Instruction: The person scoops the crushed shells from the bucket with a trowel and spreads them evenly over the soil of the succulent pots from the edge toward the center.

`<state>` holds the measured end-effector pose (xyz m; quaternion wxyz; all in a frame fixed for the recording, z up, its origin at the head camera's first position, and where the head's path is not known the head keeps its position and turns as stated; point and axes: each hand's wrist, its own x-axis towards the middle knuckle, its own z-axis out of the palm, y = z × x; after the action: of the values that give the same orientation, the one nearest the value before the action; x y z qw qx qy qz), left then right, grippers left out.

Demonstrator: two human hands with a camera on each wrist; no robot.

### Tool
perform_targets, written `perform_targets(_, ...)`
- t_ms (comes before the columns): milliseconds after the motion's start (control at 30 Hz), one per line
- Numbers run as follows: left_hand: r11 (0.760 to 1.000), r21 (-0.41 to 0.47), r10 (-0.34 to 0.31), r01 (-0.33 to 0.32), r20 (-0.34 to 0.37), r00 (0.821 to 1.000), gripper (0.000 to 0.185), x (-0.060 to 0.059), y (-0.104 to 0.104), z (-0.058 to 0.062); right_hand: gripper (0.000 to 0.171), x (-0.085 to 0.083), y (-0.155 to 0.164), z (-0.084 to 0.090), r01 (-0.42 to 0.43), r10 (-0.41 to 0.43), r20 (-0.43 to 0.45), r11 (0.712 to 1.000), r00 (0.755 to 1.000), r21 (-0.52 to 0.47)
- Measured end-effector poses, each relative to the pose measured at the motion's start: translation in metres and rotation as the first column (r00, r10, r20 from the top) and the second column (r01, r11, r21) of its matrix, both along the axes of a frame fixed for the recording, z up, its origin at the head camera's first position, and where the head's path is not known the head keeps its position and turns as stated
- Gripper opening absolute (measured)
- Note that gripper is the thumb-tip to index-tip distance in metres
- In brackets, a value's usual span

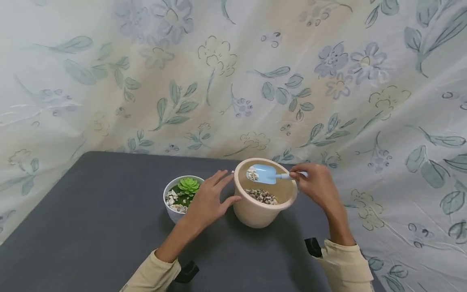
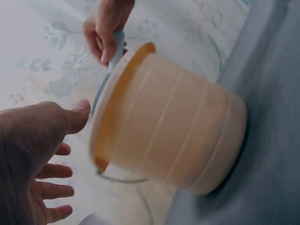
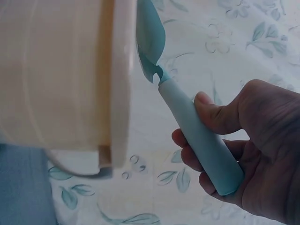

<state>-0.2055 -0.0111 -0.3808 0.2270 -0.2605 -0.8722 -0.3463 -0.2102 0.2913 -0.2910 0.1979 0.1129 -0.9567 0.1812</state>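
R hand (image 1: 318,187) grips light-blue plastic scoop (image 1: 265,174) w/ pebbles over beige plastic pot (image 1: 263,199); L hand (image 1: 209,200), fingers straight, touches pot's side.

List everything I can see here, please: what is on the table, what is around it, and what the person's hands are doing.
Beige pot: one, centre of the table, pebbles inside.
Scoop: one, light blue, over the beige pot's mouth, carrying small stones.
White pot: one, left of the beige pot, with a green succulent and pebbles.
Table: one, dark grey.
Floral cloth: pale, behind and right of the table.
Left hand: fingers spread, thumb against the beige pot.
Right hand: grips the scoop's handle.
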Motion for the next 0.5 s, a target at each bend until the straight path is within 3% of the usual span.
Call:
perform_targets(233,0.999,0.009,0.041,-0.041,0.02,0.999,0.073,-0.003,-0.04,0.003,0.012,0.003,-0.023,0.011,-0.018,0.018,-0.007,1.0,1.0,-0.004)
perform_targets(500,0.998,0.008,0.066,-0.067,0.089,0.994,0.075,-0.001,-0.079,0.004,0.009,0.0,-0.053,0.009,-0.123,0.123,-0.023,0.992,0.992,-0.012)
